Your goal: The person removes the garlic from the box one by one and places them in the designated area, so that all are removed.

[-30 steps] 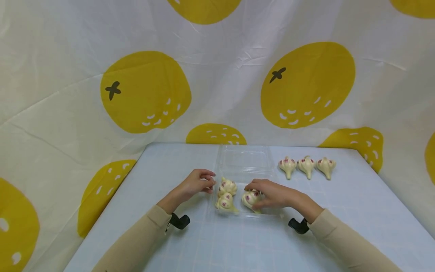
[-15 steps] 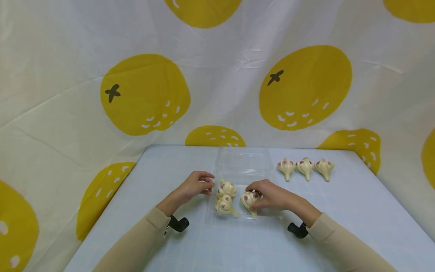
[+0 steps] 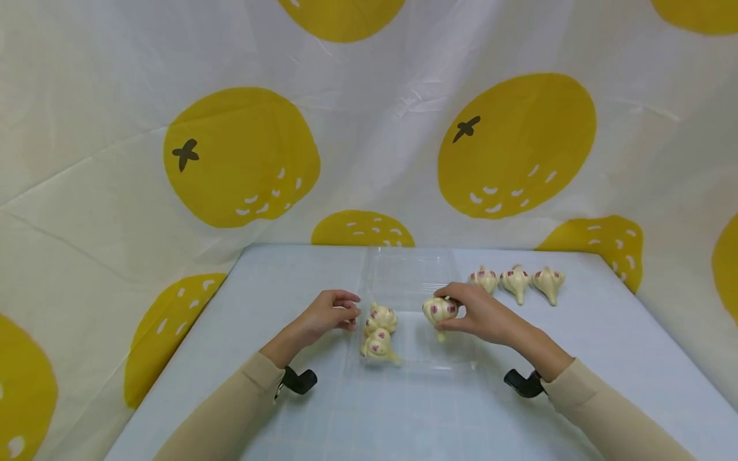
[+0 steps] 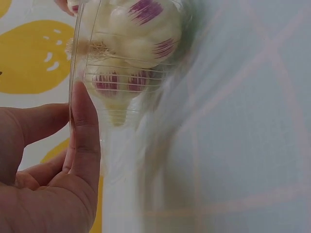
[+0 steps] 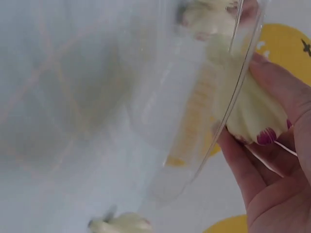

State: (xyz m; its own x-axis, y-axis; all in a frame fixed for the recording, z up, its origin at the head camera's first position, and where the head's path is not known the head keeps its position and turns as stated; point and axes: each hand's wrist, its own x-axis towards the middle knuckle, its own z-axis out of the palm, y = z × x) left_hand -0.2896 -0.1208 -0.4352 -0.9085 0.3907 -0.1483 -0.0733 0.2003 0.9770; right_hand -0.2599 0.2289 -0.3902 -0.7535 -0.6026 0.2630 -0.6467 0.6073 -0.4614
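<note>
My right hand (image 3: 487,314) grips a garlic bulb (image 3: 440,309), cream with purple patches, over the right half of a clear plastic clamshell box (image 3: 412,368). In the right wrist view, thumb and fingers hold that bulb behind the transparent box wall (image 5: 228,116). Two more garlic bulbs, a rear one (image 3: 382,317) and a front one (image 3: 377,346), lie together inside the box's left side. My left hand (image 3: 325,315) is at the left wall, and in the left wrist view its fingers (image 4: 85,131) pinch the box rim (image 4: 74,73).
The box's open lid (image 3: 412,266) lies flat toward the back. Three garlic bulbs stand in a row at the back right: left (image 3: 483,278), middle (image 3: 516,282) and right (image 3: 548,283). A lemon-print curtain (image 3: 375,128) hangs behind the pale blue checked table (image 3: 369,416).
My right hand has lifted the garlic bulb from the front of the box's right half and carried it backward and slightly right. The left hand has stayed at the rim.
</note>
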